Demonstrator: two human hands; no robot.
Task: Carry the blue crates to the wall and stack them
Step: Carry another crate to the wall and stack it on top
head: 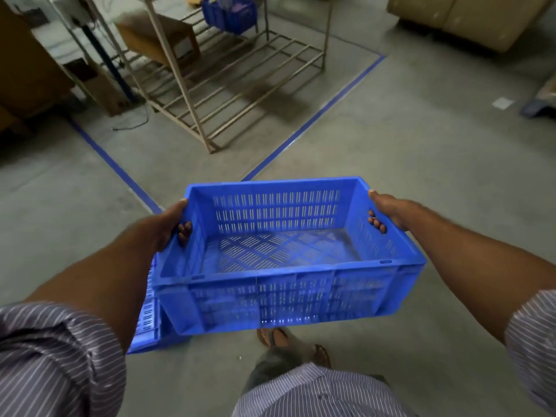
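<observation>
I carry an empty blue slotted crate (288, 266) in front of my body, held level above the concrete floor. My left hand (171, 224) grips its left end, fingers poking through the handle slot. My right hand (388, 215) grips the right end the same way, thumb lying on the rim. A second blue crate (147, 326) sits on the floor below and to the left, mostly hidden behind my left forearm and the carried crate. A third blue crate (230, 13) stands on the far rack.
A metal rack (240, 79) with slatted base stands ahead inside blue floor tape (316, 115). Cardboard boxes (159, 37) lie on the rack and at the left. Beige bulky items (469, 19) sit at the far right. My sandalled foot (279, 338) is beneath the crate.
</observation>
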